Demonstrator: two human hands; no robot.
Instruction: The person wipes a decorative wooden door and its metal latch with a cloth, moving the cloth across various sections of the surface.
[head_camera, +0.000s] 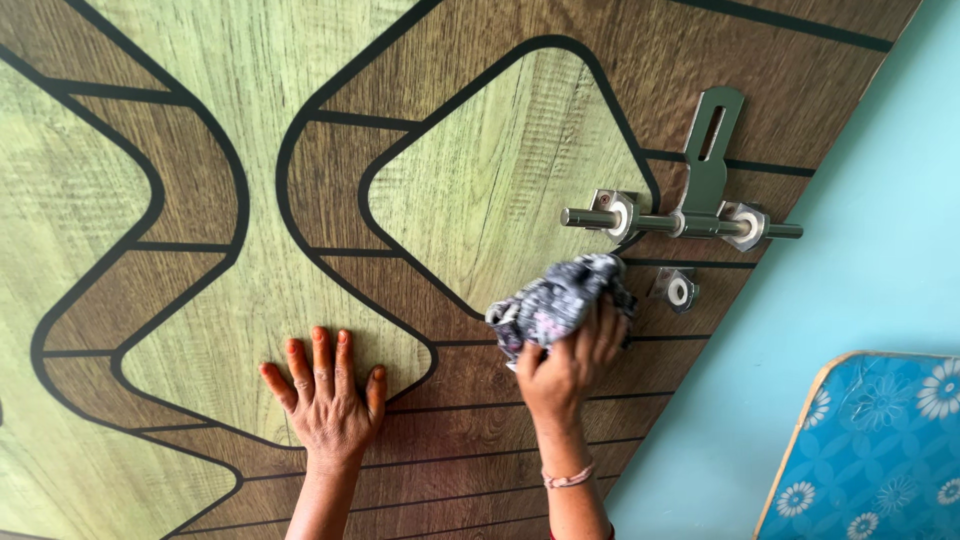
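Observation:
My left hand (327, 396) lies flat against a wooden door (200, 200), fingers spread, holding nothing. The door has brown and pale green panels outlined with black lines. My right hand (568, 366) grips a crumpled grey patterned cloth (560, 297) and presses it on the door. The cloth sits just below and left of a steel sliding bolt latch (690, 222), close to its left end. A small steel fitting (678, 290) is fixed on the door right of the cloth. A thin bracelet circles my right wrist.
A light blue wall (880, 200) runs along the door's right edge. A blue board with white flower print and a wooden rim (880, 450) leans at the lower right. The latch's hasp plate (712, 130) points up from the bolt.

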